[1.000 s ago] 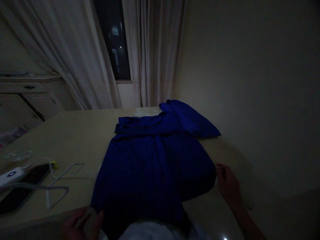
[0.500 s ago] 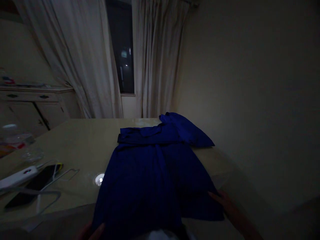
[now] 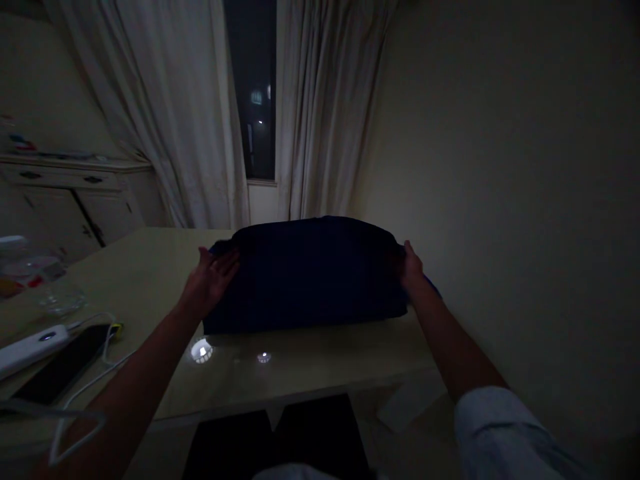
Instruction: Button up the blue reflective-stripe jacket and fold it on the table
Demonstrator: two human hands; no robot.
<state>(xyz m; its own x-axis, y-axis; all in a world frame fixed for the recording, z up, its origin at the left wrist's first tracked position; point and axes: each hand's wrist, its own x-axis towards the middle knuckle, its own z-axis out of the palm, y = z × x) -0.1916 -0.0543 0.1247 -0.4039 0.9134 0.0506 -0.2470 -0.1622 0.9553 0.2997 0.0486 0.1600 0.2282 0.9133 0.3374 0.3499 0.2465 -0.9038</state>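
Note:
A dark blue garment (image 3: 310,280) lies doubled over on the table in front of me, its lower edge running across and its far edge arched. The dim light hides its details. My left hand (image 3: 213,277) is at its left end, thumb up and fingers stretched flat against the cloth. At the right end, my right hand (image 3: 411,270) touches the cloth with its thumb raised; its fingers are dark and blurred against the fabric, so their grip does not show.
The pale glossy table (image 3: 235,373) stands against the wall. On its left are a black phone (image 3: 60,363), a white power bank (image 3: 35,350), cables and a clear plastic bottle (image 3: 60,293). Curtains (image 3: 185,133) hang behind; a cabinet (image 3: 60,207) stands at the left.
The garment's near part, which hung over the table's front edge, has been folded up and away onto the table. Both hands have moved forward from near my body to its two ends.

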